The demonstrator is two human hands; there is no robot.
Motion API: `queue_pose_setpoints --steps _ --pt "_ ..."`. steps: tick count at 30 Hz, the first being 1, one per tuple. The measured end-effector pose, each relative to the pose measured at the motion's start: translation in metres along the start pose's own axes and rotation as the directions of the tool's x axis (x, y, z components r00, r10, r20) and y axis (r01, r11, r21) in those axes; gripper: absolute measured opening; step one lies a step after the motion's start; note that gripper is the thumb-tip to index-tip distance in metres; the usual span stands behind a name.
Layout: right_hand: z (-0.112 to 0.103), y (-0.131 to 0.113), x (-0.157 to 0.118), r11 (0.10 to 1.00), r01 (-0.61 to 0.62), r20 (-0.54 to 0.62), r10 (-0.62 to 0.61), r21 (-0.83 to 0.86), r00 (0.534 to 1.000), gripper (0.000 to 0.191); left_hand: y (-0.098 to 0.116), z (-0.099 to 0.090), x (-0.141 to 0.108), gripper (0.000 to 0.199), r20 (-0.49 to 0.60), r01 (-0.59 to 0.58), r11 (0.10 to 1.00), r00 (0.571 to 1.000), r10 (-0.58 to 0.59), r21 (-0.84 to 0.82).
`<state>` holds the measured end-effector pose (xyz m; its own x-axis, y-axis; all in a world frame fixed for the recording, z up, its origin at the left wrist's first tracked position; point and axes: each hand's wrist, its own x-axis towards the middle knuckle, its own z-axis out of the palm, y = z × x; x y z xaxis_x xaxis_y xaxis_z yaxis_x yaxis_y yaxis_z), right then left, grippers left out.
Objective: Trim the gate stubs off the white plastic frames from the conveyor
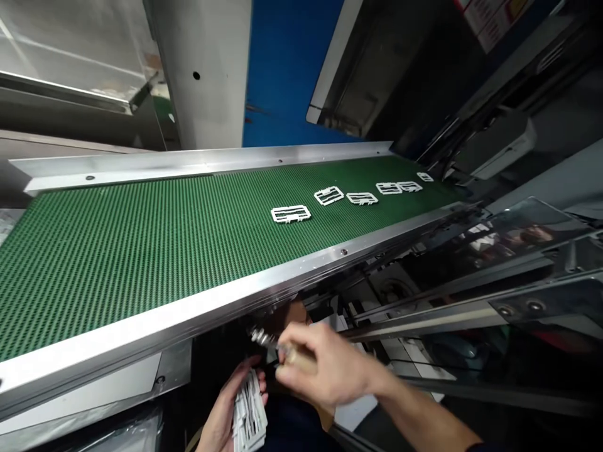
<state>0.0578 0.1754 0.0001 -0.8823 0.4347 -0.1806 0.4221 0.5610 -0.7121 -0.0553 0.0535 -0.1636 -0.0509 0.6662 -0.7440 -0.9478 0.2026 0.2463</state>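
Observation:
My left hand (230, 408) low in the view grips a bundle of white plastic moulded parts (249, 411), whose lower end runs out of the picture. Just above it, my right hand (325, 370) closes around a wooden-handled tool (299, 358), and the tool's metal head (261, 338) points left, over my left hand. I cannot tell whether that head touches the bundle. Up on a green textured conveyor belt (141, 251), several flat white plastic frames (291, 214) lie in a loose row, well beyond both hands.
A steel side rail (226, 295) runs along the belt's near edge, directly above my hands, and a second rail (188, 164) lines the far edge. Metal bars and a clear guard (532, 232) stand at the right. A grey column (202, 69) and blue panel (282, 69) rise behind.

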Motion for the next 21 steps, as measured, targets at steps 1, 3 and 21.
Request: queue_pose_setpoints --steps 1,3,21 --pt "-0.026 -0.007 0.006 1.000 0.024 -0.039 -0.023 0.008 0.999 0.013 0.000 -0.001 0.000 0.021 0.001 0.015 1.000 1.000 -0.015 -0.007" --pt "-0.073 -0.015 0.027 0.993 0.065 -0.236 -0.086 -0.095 0.968 0.012 0.003 0.001 -0.002 0.017 0.015 0.022 0.999 1.000 -0.021 -0.032" --pt "-0.145 -0.005 0.103 0.870 -0.027 -0.289 -0.135 -0.493 0.948 0.042 0.032 -0.003 -0.033 0.012 0.133 -0.192 0.981 0.972 0.192 -0.016"
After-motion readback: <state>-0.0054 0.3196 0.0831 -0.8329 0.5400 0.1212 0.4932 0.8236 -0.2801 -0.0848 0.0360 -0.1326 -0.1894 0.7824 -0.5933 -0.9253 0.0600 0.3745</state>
